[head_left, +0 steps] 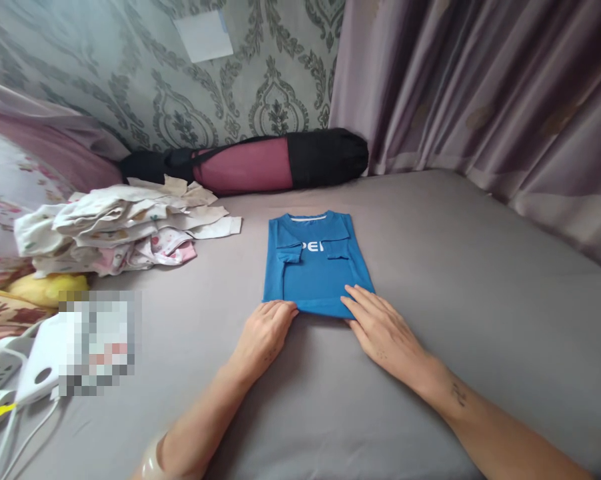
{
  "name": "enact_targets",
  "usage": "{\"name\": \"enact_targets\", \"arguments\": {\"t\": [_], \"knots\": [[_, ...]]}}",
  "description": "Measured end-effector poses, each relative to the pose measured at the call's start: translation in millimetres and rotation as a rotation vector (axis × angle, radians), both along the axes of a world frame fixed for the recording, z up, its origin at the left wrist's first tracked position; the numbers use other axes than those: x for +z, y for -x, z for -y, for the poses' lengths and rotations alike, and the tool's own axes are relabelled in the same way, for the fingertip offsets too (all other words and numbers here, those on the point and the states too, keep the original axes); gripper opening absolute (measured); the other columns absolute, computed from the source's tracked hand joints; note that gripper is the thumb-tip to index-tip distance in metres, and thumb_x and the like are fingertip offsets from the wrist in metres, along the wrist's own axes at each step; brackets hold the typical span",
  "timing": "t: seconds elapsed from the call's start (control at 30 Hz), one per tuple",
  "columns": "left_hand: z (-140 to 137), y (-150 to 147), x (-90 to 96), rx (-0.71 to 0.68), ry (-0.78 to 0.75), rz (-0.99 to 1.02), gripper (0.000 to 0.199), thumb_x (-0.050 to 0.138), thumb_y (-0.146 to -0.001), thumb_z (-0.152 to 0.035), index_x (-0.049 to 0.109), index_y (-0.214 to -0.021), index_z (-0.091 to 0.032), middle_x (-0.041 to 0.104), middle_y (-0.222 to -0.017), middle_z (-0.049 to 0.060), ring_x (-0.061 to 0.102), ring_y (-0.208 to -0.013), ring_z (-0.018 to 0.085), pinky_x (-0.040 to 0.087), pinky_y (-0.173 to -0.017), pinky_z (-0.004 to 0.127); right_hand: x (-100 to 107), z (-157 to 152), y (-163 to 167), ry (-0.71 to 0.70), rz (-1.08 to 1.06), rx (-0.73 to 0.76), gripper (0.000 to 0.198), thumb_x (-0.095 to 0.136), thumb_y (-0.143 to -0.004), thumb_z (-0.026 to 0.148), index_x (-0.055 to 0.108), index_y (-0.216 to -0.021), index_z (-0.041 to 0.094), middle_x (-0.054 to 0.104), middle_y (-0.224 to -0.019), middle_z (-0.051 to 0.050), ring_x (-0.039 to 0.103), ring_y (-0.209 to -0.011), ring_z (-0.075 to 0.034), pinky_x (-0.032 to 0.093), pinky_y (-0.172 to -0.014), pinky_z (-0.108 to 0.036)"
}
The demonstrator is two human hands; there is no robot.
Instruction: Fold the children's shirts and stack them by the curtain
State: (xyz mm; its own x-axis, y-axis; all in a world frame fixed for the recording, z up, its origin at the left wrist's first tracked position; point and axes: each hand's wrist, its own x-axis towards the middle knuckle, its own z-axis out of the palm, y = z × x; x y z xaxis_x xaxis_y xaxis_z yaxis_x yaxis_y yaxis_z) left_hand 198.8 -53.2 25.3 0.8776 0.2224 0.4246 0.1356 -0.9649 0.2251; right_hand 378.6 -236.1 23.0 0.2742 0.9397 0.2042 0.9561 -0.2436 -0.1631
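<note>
A blue long-sleeved shirt (pixel 318 273) lies on the grey bed sheet in front of me, its sides folded in. Both sleeves lie across the front and partly cover white lettering. Its bottom edge is turned up in a narrow fold. My left hand (pixel 270 323) is at the near left corner, fingers curled and closed on the hem. At the near right corner, my right hand (pixel 380 323) rests with its fingers stretched out and slightly apart over the fabric. The right thumb is beside the near edge.
A pile of light patterned clothes (pixel 125 223) lies at the left. Behind it, a black and pink rolled bag (pixel 250 165) lies along the wall. A white device (pixel 48 360) with cables, a power strip (pixel 0 373) and a yellow plush item (pixel 50 289) are at the near left. Curtains (pixel 455 87) hang at right.
</note>
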Motion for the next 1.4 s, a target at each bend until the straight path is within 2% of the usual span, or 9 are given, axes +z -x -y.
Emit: {"name": "enact_targets", "arguments": {"t": [0.2, 0.4, 0.53, 0.7, 0.8, 0.93, 1.13, 1.3, 1.4], "knots": [[-5, 3, -3.7, -0.048, -0.001, -0.061, 0.024, 0.047, -0.097, -0.034, 0.057, -0.115, -0.020, 0.070, -0.105, 0.009, 0.066, -0.098, 0.021, 0.054, -0.086, 0.036, -5, 3, -16, -0.068, -0.035, -0.015, 0.055, 0.032, -0.088, 0.003, 0.057, -0.136, 0.017, 0.052, -0.143, -0.012, 0.047, -0.134, -0.023, 0.044, -0.110, -0.042], [-17, 12, -10.0, -0.029, -0.079, -0.107, 0.039, 0.041, -0.088, -0.009, 0.057, -0.122, -0.019, 0.066, -0.122, 0.010, 0.062, -0.112, 0.023, 0.052, -0.093, 0.038, -7, 6, -26, -0.056, -0.058, -0.049, 0.058, 0.031, -0.089, 0.003, 0.054, -0.139, 0.021, 0.058, -0.137, -0.009, 0.054, -0.127, -0.022, 0.048, -0.107, -0.042], [-25, 16, -9.9, 0.066, -0.081, -0.106, 0.038, 0.041, -0.089, -0.011, 0.059, -0.120, -0.019, 0.067, -0.121, 0.011, 0.064, -0.108, 0.024, 0.054, -0.089, 0.039, -6, 8, -31, -0.052, -0.050, -0.062, 0.058, 0.030, -0.088, 0.001, 0.056, -0.136, 0.020, 0.060, -0.136, -0.008, 0.057, -0.125, -0.021, 0.050, -0.105, -0.041], [-28, 19, -9.1, 0.147, 0.006, -0.109, 0.038, 0.037, -0.091, -0.012, 0.059, -0.122, -0.018, 0.072, -0.110, 0.009, 0.069, -0.096, 0.022, 0.056, -0.079, 0.033, -6, 10, -39, -0.044, -0.026, -0.019, 0.058, 0.029, -0.086, -0.002, 0.058, -0.133, 0.016, 0.060, -0.135, -0.009, 0.058, -0.123, -0.021, 0.050, -0.104, -0.040], [-30, 21, -4.7, 0.111, 0.024, -0.110, 0.041, 0.036, -0.090, -0.010, 0.061, -0.121, -0.022, 0.073, -0.105, 0.007, 0.070, -0.092, 0.020, 0.056, -0.080, 0.031, -8, 13, -46, -0.027, -0.002, 0.033, 0.058, 0.031, -0.086, -0.003, 0.058, -0.133, 0.018, 0.061, -0.135, -0.008, 0.058, -0.123, -0.020, 0.049, -0.105, -0.041], [-36, 25, 6.6, -0.031, 0.023, -0.110, 0.041, 0.037, -0.092, -0.010, 0.061, -0.122, -0.024, 0.073, -0.110, 0.006, 0.069, -0.098, 0.019, 0.055, -0.086, 0.032, -7, 20, -53, -0.011, 0.021, 0.099, 0.068, 0.032, -0.080, -0.006, 0.055, -0.137, 0.024, 0.060, -0.137, -0.004, 0.055, -0.126, -0.017, 0.043, -0.111, -0.043], [-32, 41, 26.0, -0.134, 0.054, -0.178, 0.037, 0.034, -0.097, -0.017, 0.062, -0.122, -0.023, 0.074, -0.106, 0.005, 0.070, -0.097, 0.018, 0.054, -0.091, 0.031, 20, 39, -44, 0.039, 0.010, 0.179, 0.071, 0.033, -0.077, -0.008, 0.055, -0.135, 0.027, 0.061, -0.135, -0.001, 0.054, -0.126, -0.016, 0.043, -0.110, -0.038], [-23, 52, 39.3, -0.130, 0.200, -0.292, 0.035, 0.035, -0.099, -0.023, 0.062, -0.120, -0.025, 0.073, -0.105, 0.005, 0.067, -0.100, 0.018, 0.052, -0.084, 0.026, 53, 50, -33, 0.180, -0.162, 0.194, 0.054, 0.037, -0.086, 0.001, 0.057, -0.129, 0.027, 0.069, -0.119, -0.005, 0.065, -0.107, -0.018, 0.051, -0.090, -0.031], [-27, 46, 39.7, -0.024, 0.321, -0.289, 0.030, 0.038, -0.098, -0.032, 0.062, -0.117, -0.025, 0.073, -0.095, 0.003, 0.067, -0.083, 0.016, 0.050, -0.074, 0.025, 64, 39, -39, 0.230, -0.267, 0.111, 0.036, 0.041, -0.091, 0.013, 0.060, -0.118, 0.028, 0.072, -0.102, -0.003, 0.067, -0.092, -0.019, 0.050, -0.078, -0.028]]}}
